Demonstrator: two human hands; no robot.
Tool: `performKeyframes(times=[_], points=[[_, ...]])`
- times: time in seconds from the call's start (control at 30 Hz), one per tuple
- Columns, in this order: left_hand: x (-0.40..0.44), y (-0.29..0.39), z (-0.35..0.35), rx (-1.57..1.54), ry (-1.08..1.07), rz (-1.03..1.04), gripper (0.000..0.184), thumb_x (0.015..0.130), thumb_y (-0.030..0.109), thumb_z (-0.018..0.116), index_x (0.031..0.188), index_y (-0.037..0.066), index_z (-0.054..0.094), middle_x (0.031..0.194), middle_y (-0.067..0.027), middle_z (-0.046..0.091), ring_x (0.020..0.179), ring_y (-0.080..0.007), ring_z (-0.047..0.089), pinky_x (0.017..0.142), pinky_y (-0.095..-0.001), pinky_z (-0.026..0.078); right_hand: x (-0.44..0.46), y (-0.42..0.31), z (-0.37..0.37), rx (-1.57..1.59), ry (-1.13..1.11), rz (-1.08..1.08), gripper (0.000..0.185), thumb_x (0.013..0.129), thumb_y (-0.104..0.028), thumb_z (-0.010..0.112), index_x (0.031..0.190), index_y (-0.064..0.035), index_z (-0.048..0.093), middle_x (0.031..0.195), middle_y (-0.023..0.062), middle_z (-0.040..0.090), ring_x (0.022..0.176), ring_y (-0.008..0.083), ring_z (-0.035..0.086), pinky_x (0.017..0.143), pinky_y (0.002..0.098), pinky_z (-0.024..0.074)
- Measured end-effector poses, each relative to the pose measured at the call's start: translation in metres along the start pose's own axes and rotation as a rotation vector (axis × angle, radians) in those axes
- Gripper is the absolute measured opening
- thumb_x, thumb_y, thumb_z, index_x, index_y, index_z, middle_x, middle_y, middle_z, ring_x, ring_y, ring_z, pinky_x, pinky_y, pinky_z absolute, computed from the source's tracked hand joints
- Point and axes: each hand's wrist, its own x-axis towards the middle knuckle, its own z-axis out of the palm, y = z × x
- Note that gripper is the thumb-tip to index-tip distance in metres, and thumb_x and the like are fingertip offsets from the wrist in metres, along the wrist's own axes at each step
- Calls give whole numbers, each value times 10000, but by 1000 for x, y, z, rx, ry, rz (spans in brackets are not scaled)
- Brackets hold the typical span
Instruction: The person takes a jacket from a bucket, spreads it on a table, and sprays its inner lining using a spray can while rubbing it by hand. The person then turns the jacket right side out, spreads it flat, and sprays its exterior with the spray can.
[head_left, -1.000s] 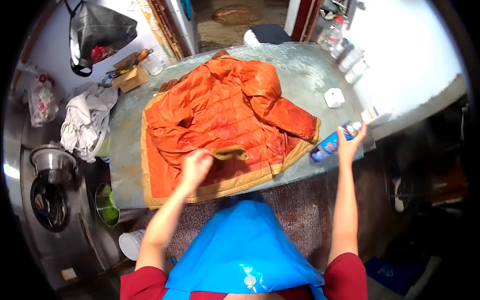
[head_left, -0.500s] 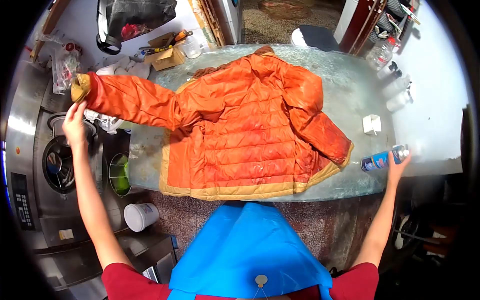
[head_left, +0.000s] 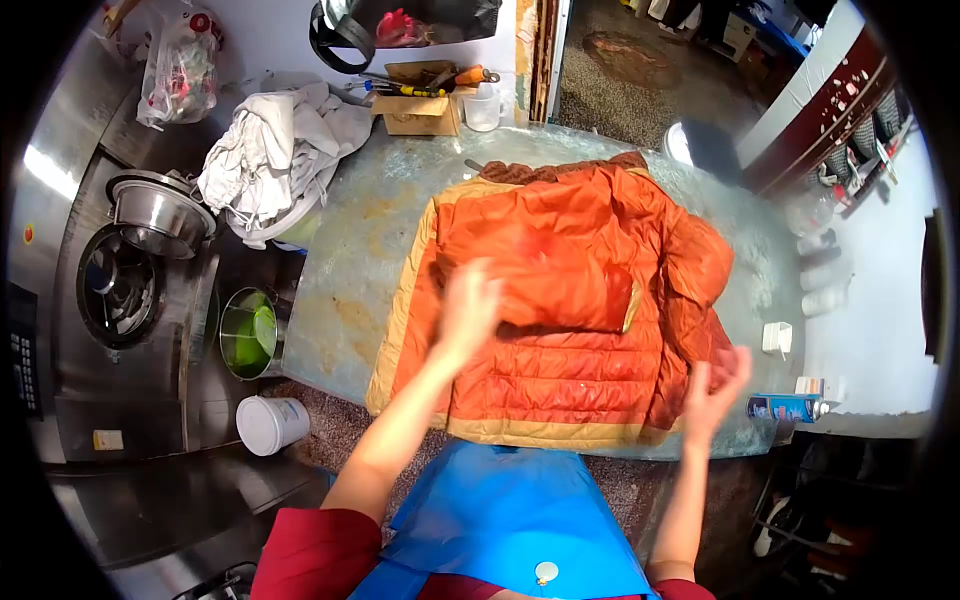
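Note:
An orange padded jacket (head_left: 560,375) with tan edging lies spread on the metal-topped table (head_left: 335,290). One of its sleeves (head_left: 590,298) is folded across the body, the tan cuff pointing right. Over the folded sleeve is my left hand (head_left: 472,305), smeared by motion, so its grip is unclear. My right hand (head_left: 718,385) is beside the jacket's right sleeve, fingers apart and half curled, holding nothing. To its right, a blue spray can (head_left: 783,407) lies on its side near the table edge.
White cloths (head_left: 275,160) fill a tub at the left, near a steel pot (head_left: 160,215). A cardboard box (head_left: 420,112) of tools and a plastic cup (head_left: 482,108) stand at the back. A small white container (head_left: 776,338) is at the right; a white bucket (head_left: 272,426) sits below left.
My left hand has brought the outstretched left sleeve in over the jacket. My right hand has let go of the spray can and moved left. The view has shifted left.

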Motion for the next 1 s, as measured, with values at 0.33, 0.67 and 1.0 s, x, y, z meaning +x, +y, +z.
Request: performKeyframes(times=[0.33, 0.67, 1.0], points=[[-37, -158, -78, -281, -402, -634, 270, 820, 80, 615, 1070, -9, 563, 908, -92, 633, 786, -173, 582, 711, -305, 481, -80, -166, 274, 323, -999, -370, 648, 897, -306, 600, 1349, 62, 317, 1186, 319, 509, 1032, 419, 572, 853, 440, 484], [34, -76, -73, -738, -629, -357, 191, 884, 52, 605, 1063, -14, 606, 948, -38, 622, 886, -118, 568, 803, -261, 473, -22, -217, 195, 32, -776, -454, 742, 705, 91, 511, 1397, -41, 279, 1178, 303, 524, 885, 465, 599, 739, 490, 510], [88, 61, 12, -680, -1703, 134, 477, 896, 80, 588, 1352, 23, 461, 1347, -112, 510, 1230, -229, 480, 1054, -341, 366, -32, -216, 78, 81, -631, -367, 676, 759, 44, 504, 1387, -145, 340, 1052, 216, 479, 780, 420, 585, 638, 471, 505]])
